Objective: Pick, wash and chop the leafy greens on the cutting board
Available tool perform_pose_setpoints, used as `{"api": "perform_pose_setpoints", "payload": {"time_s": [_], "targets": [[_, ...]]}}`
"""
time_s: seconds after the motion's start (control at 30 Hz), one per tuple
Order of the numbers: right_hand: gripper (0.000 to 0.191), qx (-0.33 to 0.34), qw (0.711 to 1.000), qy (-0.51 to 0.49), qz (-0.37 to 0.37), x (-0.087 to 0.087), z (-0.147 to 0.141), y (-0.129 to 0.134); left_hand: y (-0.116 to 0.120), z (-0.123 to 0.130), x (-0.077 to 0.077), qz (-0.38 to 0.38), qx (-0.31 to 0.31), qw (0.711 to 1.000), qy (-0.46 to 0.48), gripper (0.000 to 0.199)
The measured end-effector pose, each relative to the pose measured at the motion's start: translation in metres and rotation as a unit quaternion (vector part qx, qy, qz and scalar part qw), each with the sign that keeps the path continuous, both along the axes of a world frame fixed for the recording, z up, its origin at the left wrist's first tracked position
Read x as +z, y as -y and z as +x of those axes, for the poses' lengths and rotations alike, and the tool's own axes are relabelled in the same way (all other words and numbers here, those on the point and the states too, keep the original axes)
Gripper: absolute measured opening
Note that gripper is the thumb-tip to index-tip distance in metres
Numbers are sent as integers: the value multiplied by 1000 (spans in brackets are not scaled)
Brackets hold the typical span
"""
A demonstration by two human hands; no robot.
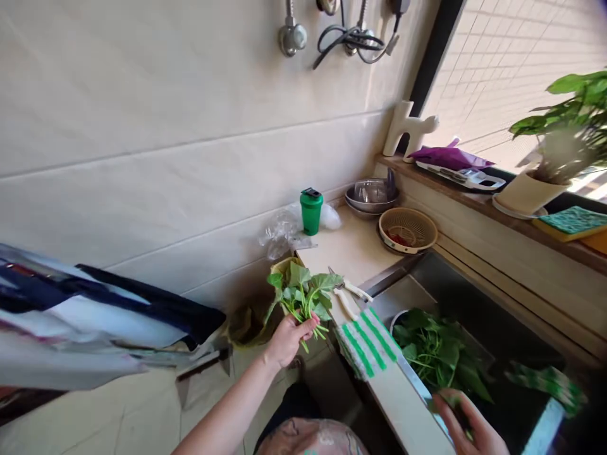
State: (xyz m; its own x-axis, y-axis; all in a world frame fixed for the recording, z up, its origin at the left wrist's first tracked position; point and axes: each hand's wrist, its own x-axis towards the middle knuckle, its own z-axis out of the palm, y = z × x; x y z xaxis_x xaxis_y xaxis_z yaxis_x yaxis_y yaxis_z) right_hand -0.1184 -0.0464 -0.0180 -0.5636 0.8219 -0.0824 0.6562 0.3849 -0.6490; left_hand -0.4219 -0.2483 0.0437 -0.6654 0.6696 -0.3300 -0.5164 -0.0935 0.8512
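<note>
My left hand (290,341) is closed around the stems of a bunch of leafy greens (301,287), leaves pointing away from me, just left of the counter's front edge. Over the near rim of the sink, my right hand (467,423) is closed on a small green sprig, partly hidden by the fingers and blurred. Beyond it, more leafy greens (434,347) fill a round container in the sink (474,309); only a bit of the container's pale rim shows. Scissors with white handles (351,297) lie on the counter beside a green-and-white striped cloth (367,344) draped over the edge.
A green lidded cup (311,212) stands by clear plastic bags (279,234) at the wall. Behind the sink are a tan colander (408,229) and stacked bowls (367,202). A potted plant (526,189) sits on the sill. Hanging clothes (95,316) are at left.
</note>
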Motion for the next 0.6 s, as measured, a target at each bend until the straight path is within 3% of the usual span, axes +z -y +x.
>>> {"api": "perform_pose_setpoints", "payload": {"time_s": [0.1, 0.17, 0.23, 0.3, 0.37, 0.47, 0.6], "targets": [[29, 82, 990, -112, -37, 42, -130, 46, 24, -63, 6, 0, 5, 1000, -24, 27], [27, 108, 980, -169, -6, 52, -215, 70, 35, -95, 10, -3, 9, 1000, -27, 26], [27, 102, 975, -197, 19, 45, -290, 89, 44, -119, 15, -5, 14, 1000, -27, 25], [28, 109, 979, -169, 20, 22, -348, 103, 51, -137, 17, -6, 21, 999, -30, 24], [32, 179, 983, -25, -7, -10, -387, 111, 56, -149, 18, -11, 25, 999, -32, 23], [52, 276, 947, 166, -1, -50, -408, 114, 59, -162, 13, -22, 17, 999, -22, 24], [34, 291, 943, 157, -31, -72, -395, 103, 56, -174, -2, -36, -6, 999, -14, 28]]}}
